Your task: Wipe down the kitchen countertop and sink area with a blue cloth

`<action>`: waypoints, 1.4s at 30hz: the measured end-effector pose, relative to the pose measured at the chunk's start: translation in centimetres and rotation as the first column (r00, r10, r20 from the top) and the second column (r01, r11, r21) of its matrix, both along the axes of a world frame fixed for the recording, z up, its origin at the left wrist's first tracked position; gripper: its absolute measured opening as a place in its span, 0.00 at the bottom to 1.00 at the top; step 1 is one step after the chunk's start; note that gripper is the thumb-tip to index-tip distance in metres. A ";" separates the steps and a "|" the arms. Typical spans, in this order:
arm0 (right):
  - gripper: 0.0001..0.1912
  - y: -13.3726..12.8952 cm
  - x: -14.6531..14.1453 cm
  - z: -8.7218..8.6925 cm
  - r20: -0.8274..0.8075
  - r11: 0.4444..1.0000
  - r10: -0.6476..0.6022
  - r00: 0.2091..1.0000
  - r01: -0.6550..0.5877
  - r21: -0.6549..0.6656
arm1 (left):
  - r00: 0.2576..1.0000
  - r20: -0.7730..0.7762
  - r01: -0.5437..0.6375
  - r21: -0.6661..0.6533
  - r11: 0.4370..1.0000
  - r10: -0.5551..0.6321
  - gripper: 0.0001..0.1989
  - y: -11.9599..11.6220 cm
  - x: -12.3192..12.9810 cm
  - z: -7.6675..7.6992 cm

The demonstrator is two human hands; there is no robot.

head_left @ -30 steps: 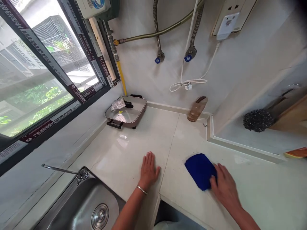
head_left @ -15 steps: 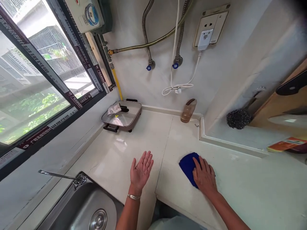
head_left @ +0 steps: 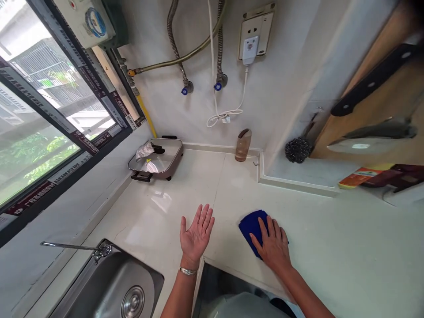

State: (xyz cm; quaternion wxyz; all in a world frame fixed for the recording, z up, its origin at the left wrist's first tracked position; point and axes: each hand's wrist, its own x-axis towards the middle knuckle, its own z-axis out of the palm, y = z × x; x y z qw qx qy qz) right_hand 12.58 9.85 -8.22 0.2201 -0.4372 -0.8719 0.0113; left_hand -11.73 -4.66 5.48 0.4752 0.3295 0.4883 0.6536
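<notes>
My left hand point(head_left: 197, 230) is raised palm up above the pale stone countertop point(head_left: 228, 194), fingers apart, holding nothing, with a metal bracelet on its wrist. My right hand point(head_left: 271, 244) lies flat on a folded dark blue cloth point(head_left: 251, 226), pressing it against the countertop. The fingers cover much of the cloth. Beyond my hands, at the far corner of the counter, stands an electric skillet with a glass lid point(head_left: 158, 162). A silver scouring pad point(head_left: 145, 151) lies on that lid.
A steel sink point(head_left: 109, 287) with a faucet point(head_left: 76, 246) is at lower left, below the window. An amber bottle point(head_left: 243, 145) stands against the wall. On a ledge at right are a steel wool ball point(head_left: 297, 150), an orange sponge point(head_left: 357, 177) and a wooden board point(head_left: 374, 101).
My left hand has turned from palm down on the counter to raised palm up. My right hand has moved further over the cloth. The view has swung, bringing more of the right ledge into sight.
</notes>
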 end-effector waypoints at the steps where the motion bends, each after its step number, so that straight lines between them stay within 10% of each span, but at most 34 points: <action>1: 0.37 -0.3 0.7 0.1 0.008 1.000 0.007 1.000 -0.007 -0.005 | 1.000 -0.006 0.002 0.008 1.000 -0.002 0.44 0.4 0.5 0.0; 17: 0.37 1.4 8.7 1.2 -0.005 0.996 0.086 0.996 -0.086 -0.024 | 0.969 -0.226 0.098 -0.013 0.995 -0.098 0.37 8.8 12.6 0.0; 22: 0.43 1.0 9.2 1.2 -0.041 0.995 0.097 0.994 -0.097 -0.001 | 0.529 -0.826 0.155 -0.130 0.979 -0.194 0.31 13.2 18.3 -3.6; 26: 0.47 0.8 10.3 1.3 -0.085 0.983 0.183 0.979 -0.184 0.006 | 0.159 -0.951 0.237 -0.225 0.945 -0.266 0.27 14.1 20.5 -6.2; 29: 0.48 0.8 10.9 1.7 -0.091 0.976 0.216 0.972 -0.218 -0.007 | 0.066 -0.959 0.184 -0.258 0.948 -0.274 0.27 13.4 20.8 -7.3; 37: 0.46 1.4 11.6 2.4 -0.061 0.957 0.290 0.955 -0.288 0.030 | -0.003 -0.964 0.149 -0.263 0.953 -0.266 0.30 9.7 21.1 -7.6; 40: 0.45 1.6 11.8 2.3 -0.076 0.949 0.314 0.946 -0.313 0.028 | 0.123 -0.936 0.169 -0.307 0.937 -0.329 0.30 8.3 21.4 -7.4; 42: 0.44 2.0 11.8 2.1 -0.098 0.942 0.334 0.938 -0.335 0.010 | 0.355 -0.852 0.157 -0.351 0.923 -0.385 0.30 7.6 21.4 -6.8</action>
